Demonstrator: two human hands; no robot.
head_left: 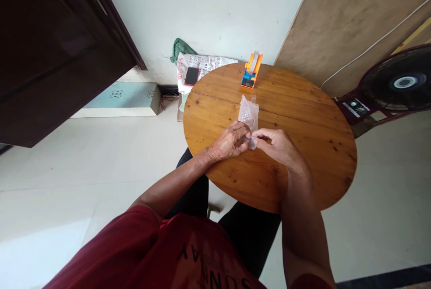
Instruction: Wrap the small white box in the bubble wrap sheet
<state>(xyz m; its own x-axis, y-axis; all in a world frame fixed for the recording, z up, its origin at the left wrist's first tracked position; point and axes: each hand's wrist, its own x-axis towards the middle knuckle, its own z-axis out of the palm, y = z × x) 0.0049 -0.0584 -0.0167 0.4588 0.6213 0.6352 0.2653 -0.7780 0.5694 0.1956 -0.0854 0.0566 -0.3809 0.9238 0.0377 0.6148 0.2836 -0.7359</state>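
Note:
A pinkish piece of bubble wrap (249, 113) lies on the round wooden table (303, 145), close to its near left side. My left hand (233, 140) is closed on the wrap's near end, with the thumb and fingers pinched together. From the right, my right hand (274, 141) pinches the same end between thumb and forefinger, its tips almost touching the left ones. Whether anything is wrapped inside is hidden. A small clear strip shows at the wrap's far edge. Beyond it stands an orange and blue tape dispenser (251, 73).
A phone (191, 76) lies on a printed white sack (183, 62) beyond the table's far left edge, beside a green bag (182, 48). A large fan (400, 82) stands to the right. At the left are a long box (124, 98) and a dark door (60, 46).

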